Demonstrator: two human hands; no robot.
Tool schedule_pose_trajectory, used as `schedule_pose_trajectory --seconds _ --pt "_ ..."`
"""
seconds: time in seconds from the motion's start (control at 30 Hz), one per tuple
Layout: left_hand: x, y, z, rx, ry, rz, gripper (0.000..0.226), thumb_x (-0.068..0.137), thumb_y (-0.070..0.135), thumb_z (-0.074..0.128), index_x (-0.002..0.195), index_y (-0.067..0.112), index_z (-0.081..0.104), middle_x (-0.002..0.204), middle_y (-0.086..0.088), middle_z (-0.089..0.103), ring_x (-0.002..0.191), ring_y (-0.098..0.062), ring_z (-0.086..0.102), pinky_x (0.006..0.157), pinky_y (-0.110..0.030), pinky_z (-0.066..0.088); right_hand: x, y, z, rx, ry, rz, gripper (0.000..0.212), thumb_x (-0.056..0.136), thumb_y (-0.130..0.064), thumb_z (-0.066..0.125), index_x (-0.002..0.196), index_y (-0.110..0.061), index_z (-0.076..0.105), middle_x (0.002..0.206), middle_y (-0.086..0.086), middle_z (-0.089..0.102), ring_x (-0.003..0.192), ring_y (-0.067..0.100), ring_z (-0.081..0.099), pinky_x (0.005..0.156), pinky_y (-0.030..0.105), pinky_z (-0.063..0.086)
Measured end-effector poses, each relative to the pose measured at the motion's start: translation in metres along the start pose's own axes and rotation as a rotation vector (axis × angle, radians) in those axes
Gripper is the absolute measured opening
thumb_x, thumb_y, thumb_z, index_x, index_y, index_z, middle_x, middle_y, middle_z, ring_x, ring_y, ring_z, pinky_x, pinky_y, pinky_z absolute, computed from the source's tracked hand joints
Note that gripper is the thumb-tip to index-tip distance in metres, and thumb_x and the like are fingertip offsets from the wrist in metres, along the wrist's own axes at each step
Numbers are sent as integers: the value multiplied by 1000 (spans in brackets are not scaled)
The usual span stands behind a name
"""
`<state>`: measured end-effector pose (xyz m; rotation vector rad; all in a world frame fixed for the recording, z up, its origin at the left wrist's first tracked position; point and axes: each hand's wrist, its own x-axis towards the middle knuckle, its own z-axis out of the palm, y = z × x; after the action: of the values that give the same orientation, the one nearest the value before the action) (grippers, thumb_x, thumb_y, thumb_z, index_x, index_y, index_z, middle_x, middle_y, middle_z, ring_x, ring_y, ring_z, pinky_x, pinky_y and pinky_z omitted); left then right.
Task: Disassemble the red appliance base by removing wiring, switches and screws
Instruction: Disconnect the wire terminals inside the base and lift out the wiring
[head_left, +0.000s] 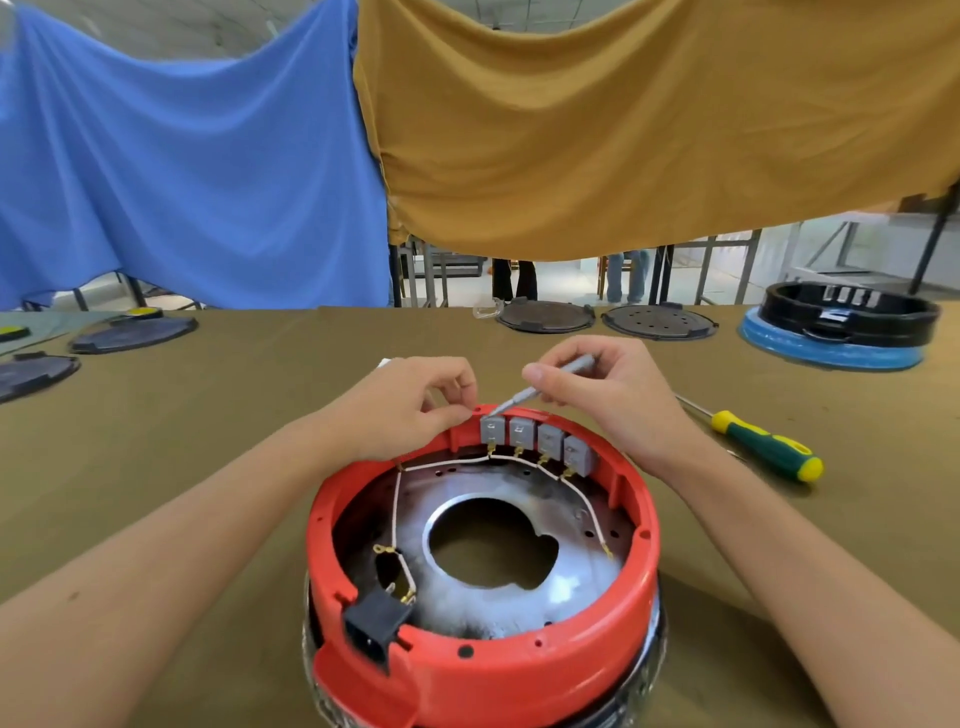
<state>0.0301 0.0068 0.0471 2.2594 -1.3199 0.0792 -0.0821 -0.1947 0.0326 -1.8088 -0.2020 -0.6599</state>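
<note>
The red appliance base (519, 675) stands upside down on the table in front of me, its metal inner plate (566, 587) showing. Several grey switches (537, 441) sit in a row inside its far rim, joined by white wires (452, 463). A black power socket (373, 621) is fixed at the near left rim. My left hand (410, 410) pinches the far rim just left of the switches. My right hand (602, 395) holds a thin grey tool (540, 387), its tip touching the top of the leftmost switch.
A green and yellow screwdriver (763, 444) lies on the olive table (182, 447) to the right. Dark round lids (545, 315) rest along the far edge and at left. A black base on a blue ring (841, 325) stands far right. Blue and mustard cloths hang behind.
</note>
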Motion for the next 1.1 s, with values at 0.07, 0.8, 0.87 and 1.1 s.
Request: schedule_pose_trajectory --seconds 0.07,0.8,0.87,1.1 --pt "2 2 -3 5 -35 -9 11 93 20 64 90 30 61 90 12 68 67 1 60 75 -22 46 1 1 0 63 39 21 20 80 -27 77 79 -7 73 71 3 70 69 14 62 70 24 52" --pt "3 14 12 110 -177 10 7 81 28 74 75 27 78 89 11 68 86 -4 61 79 -23 47 1 5 4 -164 -76 -55 21 97 -21 63 84 -6 70 76 12 71 69 17 66 73 35 55" --pt "3 13 13 71 -166 0 8 81 29 75 74 27 78 90 10 69 84 -4 62 77 -22 46 1 5 4 -211 -93 -67 20 96 -22 64 84 -7 71 74 6 72 69 15 67 70 28 54" --pt "2 14 12 -3 -161 -58 7 81 29 77 74 26 78 90 9 71 85 -3 63 76 -18 46 -1 1 3 -286 -141 -87 16 93 -22 68 85 -11 74 77 1 73 73 14 68 69 23 52"
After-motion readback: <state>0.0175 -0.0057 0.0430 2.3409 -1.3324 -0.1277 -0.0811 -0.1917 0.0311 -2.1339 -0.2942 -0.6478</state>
